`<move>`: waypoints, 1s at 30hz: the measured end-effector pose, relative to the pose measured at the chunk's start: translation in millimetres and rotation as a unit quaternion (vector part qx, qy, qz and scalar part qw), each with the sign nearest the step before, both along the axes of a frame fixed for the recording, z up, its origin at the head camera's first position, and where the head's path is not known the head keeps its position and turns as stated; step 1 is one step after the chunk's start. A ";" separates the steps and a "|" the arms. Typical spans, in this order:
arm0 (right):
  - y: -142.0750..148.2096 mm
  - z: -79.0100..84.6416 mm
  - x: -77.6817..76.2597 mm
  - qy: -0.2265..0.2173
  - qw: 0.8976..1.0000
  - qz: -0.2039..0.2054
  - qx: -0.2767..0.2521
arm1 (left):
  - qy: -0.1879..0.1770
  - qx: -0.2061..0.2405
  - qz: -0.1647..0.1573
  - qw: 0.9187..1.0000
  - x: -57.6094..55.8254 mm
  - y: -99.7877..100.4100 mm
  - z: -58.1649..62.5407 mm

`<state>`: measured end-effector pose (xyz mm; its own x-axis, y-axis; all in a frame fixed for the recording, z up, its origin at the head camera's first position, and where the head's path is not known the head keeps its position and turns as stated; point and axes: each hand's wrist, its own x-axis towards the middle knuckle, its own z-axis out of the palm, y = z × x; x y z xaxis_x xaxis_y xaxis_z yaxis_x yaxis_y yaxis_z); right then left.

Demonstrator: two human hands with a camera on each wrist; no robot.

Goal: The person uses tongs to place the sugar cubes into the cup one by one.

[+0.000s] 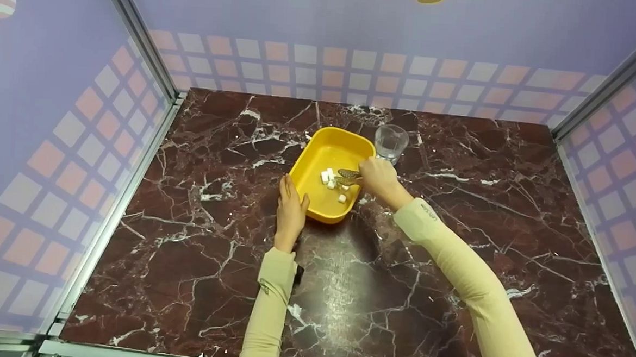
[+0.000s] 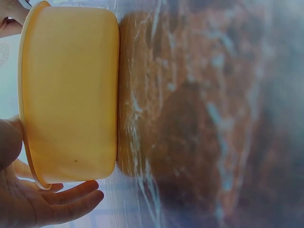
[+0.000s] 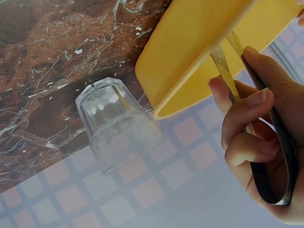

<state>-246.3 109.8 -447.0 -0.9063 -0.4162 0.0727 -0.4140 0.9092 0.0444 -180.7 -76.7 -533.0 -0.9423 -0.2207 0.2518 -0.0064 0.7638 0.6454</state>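
Left hand [image 1: 291,210] spread against the yellow tub [image 1: 322,203], right hand [image 1: 379,179] gripping tweezers [image 3: 287,156], a clear cup [image 1: 391,140] stands beside the tub.

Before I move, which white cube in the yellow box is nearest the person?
The cube closest to the yellow box's near end, lowest in the head view; the other visible cubes lie farther up, near the tweezers.
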 end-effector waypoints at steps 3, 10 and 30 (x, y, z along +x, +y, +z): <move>3.7 3.6 0.1 -0.015 1.000 -0.007 -0.016 | 0.002 -0.001 0.001 1.000 -0.1 -0.1 -0.4; 15.5 20.0 -1.3 -0.026 0.999 -0.021 -0.038 | 0.000 -0.001 -0.001 1.000 0.7 -1.0 -0.7; 97.2 63.1 -31.6 0.021 0.988 -0.113 -0.103 | 0.004 -0.006 -0.006 1.000 -0.2 -1.2 -0.8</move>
<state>-278.0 207.0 -383.8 -0.9688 -0.1767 0.1736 -0.2015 0.9698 -0.1376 -180.8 -77.9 -533.8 -0.9431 -0.2062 0.2608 0.0075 0.7709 0.6369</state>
